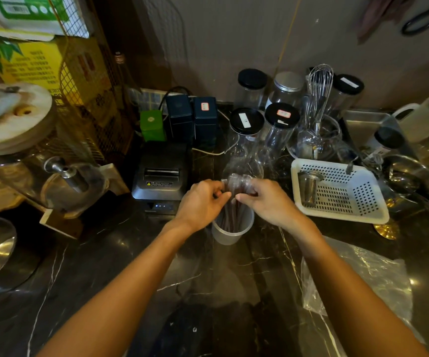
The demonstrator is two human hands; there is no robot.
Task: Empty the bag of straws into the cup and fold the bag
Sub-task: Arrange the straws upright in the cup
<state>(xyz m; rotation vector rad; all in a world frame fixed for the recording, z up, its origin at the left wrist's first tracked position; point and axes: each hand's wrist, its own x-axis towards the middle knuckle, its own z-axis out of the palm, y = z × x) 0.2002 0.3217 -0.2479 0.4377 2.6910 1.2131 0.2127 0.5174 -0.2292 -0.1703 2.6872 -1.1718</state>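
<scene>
Emptying step in hand, near its end by the look of it. Left hand [203,202] and right hand [267,202] both up over the cup [231,228], each grip pinched narrow on the clear bag [236,182], thumb against fingertips, one on either side of the bunched plastic. Bag held upright between the two grips, its slack upper part rising just beyond them toward the jars [275,130]; too transparent to trace the edges exactly, so open end only presumed to point down. Straws [234,215] dark, standing in a bundle directly below the grips, lower ends inside the cup, upper ends reaching up between the fingers; cannot tell whether the tops are free of the plastic or sheathed in it. Cup upright on the dark marble surface [131,266], straight under both grips, translucent, nothing else in it as far as visible. Receipt printer [160,176] close on the left-grip side, white perforated basket [337,191] close on the right-grip side, second sheet of clear plastic [363,274] lying flat nearer the body, under the right forearm. Next move, as judged: lift the bag straight up off the bundle, loosely enough that the straws slide out rather than ride along, without nudging the light cup over. Then lay the empty bag flat on the surface nearer the body and fold. Fold not yet begun.
</scene>
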